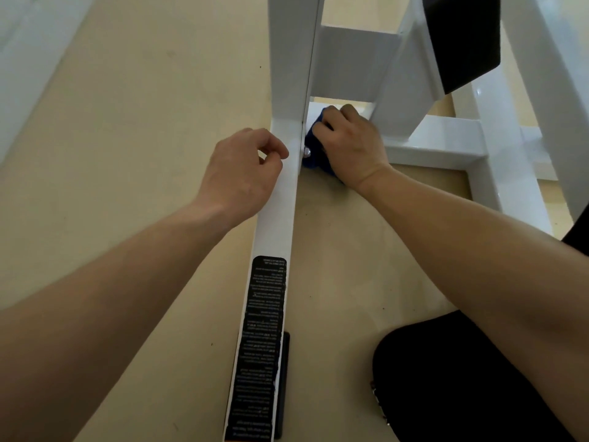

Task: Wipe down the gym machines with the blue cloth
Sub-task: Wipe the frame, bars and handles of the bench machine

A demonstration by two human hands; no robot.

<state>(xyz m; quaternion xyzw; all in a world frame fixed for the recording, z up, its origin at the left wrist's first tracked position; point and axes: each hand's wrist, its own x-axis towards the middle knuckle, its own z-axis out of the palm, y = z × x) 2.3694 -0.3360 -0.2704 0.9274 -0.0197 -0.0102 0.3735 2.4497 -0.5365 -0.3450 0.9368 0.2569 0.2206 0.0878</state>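
Observation:
A white gym machine frame (pixel 288 68) rises at the centre, and its long floor bar (pixel 277 218) runs toward me. My right hand (pixel 350 141) grips the blue cloth (pixel 314 161) and presses it against the base of the frame, just right of the upright near a bolt. Most of the cloth is hidden under that hand. My left hand (pixel 242 173) rests on the floor bar's left edge with its fingers loosely curled, holding nothing.
A black label with white text (pixel 261 346) covers the near part of the bar. A black seat pad (pixel 462 39) sits upper right above white cross members (pixel 446 145). My dark-clad knee (pixel 462 384) is at lower right. Beige floor surrounds everything.

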